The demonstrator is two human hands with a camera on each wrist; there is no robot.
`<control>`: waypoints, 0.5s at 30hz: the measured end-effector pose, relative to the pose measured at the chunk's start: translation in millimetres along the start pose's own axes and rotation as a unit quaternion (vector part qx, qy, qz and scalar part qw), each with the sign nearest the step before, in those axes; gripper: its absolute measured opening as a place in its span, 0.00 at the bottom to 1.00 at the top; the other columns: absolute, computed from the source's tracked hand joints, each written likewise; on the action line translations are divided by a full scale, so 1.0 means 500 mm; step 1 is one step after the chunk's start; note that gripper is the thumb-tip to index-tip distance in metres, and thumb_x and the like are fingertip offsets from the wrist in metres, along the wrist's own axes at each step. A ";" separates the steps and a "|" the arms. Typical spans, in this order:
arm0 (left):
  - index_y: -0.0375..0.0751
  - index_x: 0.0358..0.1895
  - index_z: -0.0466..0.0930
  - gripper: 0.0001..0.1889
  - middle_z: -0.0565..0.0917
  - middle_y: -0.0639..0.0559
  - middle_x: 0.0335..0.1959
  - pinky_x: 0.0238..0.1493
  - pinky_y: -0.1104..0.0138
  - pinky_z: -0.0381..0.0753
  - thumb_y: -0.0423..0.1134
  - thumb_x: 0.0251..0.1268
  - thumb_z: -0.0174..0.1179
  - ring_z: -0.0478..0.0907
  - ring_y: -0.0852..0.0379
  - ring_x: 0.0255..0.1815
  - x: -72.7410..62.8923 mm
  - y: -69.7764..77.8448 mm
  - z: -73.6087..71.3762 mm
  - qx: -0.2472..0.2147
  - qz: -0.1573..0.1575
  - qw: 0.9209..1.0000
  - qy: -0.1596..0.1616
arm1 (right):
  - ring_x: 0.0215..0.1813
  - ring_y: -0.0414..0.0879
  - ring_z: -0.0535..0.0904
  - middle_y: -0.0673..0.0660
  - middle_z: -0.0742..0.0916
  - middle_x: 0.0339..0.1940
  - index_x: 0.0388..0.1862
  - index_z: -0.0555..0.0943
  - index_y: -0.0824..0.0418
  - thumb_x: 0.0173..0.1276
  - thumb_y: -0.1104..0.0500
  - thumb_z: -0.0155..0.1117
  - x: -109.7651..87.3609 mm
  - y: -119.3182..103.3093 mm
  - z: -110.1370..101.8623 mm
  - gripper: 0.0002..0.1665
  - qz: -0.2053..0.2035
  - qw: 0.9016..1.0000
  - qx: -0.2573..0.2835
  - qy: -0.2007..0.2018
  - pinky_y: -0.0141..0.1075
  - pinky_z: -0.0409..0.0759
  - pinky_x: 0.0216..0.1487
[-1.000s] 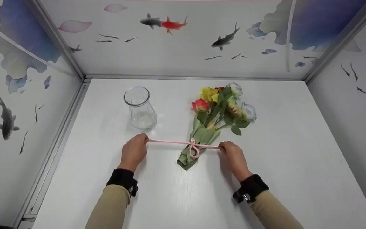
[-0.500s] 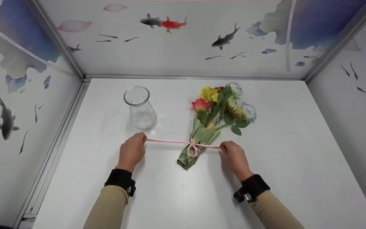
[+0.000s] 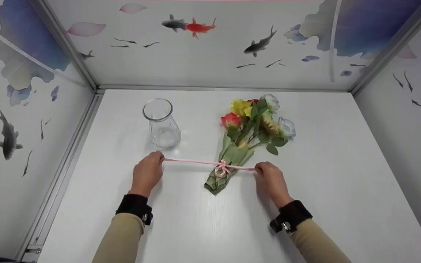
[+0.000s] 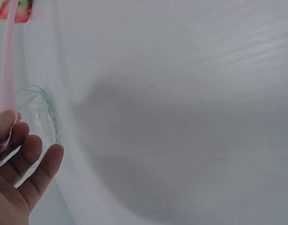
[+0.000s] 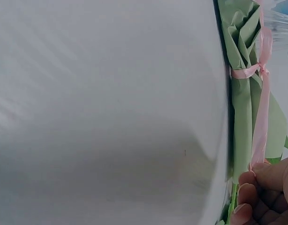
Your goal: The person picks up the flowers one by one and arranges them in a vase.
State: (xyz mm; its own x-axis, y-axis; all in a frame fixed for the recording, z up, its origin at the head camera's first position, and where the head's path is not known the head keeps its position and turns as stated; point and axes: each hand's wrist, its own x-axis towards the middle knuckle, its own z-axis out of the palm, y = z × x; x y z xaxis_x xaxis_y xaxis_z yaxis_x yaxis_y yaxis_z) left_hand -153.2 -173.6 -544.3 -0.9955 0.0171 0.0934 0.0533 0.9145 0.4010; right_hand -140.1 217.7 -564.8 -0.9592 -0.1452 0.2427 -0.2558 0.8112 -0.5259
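A bouquet of flowers in green wrapping paper (image 3: 235, 156) lies on the table, its blooms toward the back. Round the paper runs a pink ribbon (image 3: 192, 161), tied in a bow with one small loop hanging below the knot. My left hand (image 3: 147, 173) pinches one end of the ribbon between thumb and index finger; its other fingers are spread loosely in the left wrist view. On the other side, my right hand (image 3: 272, 182) pinches the ribbon's opposite end, as the right wrist view (image 5: 268, 192) confirms. Both ribbon ends are stretched nearly straight and sideways from the knot.
A clear glass vase (image 3: 165, 133) stands upright just beyond the left hand. The white table (image 3: 210, 226) is bounded by printed panels at the back and both sides, with metal framing (image 3: 228, 88) along the rear edge.
My left hand has shifted left with its ribbon end, and the right hand slightly right. The bow's loop has become smaller and drawn closer to the knot. The bouquet stays nearly in place.
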 end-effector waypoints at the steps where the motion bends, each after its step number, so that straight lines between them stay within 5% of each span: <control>1: 0.37 0.44 0.83 0.05 0.87 0.44 0.38 0.38 0.52 0.85 0.34 0.75 0.59 0.86 0.46 0.38 0.000 -0.002 -0.001 -0.001 -0.002 1.000 0.001 | 0.38 0.57 0.84 0.61 0.86 0.32 0.36 0.84 0.68 0.70 0.72 0.65 0.000 0.000 0.000 0.03 -0.001 1.000 0.001 0.001 0.51 0.82 0.42; 15: 0.37 0.44 0.82 0.05 0.87 0.42 0.39 0.39 0.51 0.84 0.33 0.76 0.58 0.86 0.44 0.39 -0.005 -0.025 -0.013 -0.017 -0.013 0.999 0.026 | 0.38 0.58 0.84 0.62 0.86 0.32 0.37 0.85 0.68 0.70 0.71 0.65 0.000 0.008 -0.010 0.03 0.011 1.000 0.000 0.002 0.51 0.82 0.43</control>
State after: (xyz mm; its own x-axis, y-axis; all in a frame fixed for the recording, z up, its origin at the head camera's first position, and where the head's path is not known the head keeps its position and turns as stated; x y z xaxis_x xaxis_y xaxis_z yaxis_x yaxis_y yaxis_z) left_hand -150.7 -187.8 -543.7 -0.9911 -0.0277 0.1300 0.0319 0.8998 0.4351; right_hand -140.6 223.8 -562.9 -0.9641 -0.1251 0.2344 -0.2349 0.8136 -0.5319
